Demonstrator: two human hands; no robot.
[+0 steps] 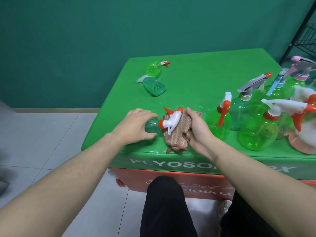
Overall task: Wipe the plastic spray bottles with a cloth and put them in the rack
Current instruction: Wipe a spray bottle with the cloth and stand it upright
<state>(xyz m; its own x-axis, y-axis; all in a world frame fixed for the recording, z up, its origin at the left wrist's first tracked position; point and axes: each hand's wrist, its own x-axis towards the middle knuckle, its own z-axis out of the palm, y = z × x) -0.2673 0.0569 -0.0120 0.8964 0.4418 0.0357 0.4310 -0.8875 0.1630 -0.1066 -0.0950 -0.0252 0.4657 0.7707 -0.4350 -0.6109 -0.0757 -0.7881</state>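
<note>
Right now a teal spray bottle (152, 126) lies on its side near the front edge of the green table (196, 69), white-and-orange trigger head pointing R. Left hand (136, 124) is curled over the bottle body, gripping it from above. Right hand (196, 129) grips a brown cloth (177, 132), fingers wrapped round it, cloth pressed vs. the trigger head; a corner of the cloth hangs just over the table's front edge.

Two more bottles lie on their sides toward the far L corner: a bright green one (153, 68) and a teal one (154, 86), just beside each other, well apart from the hands. Open green surface lies btw them and the hands, and across the far middle.

Upright bottles (256, 127) crowd the R side, w/ the nearest green one just beside the right hand. A black wire rack (306, 36) stands past the table's R far corner, partly cut off by the frame edge.
</note>
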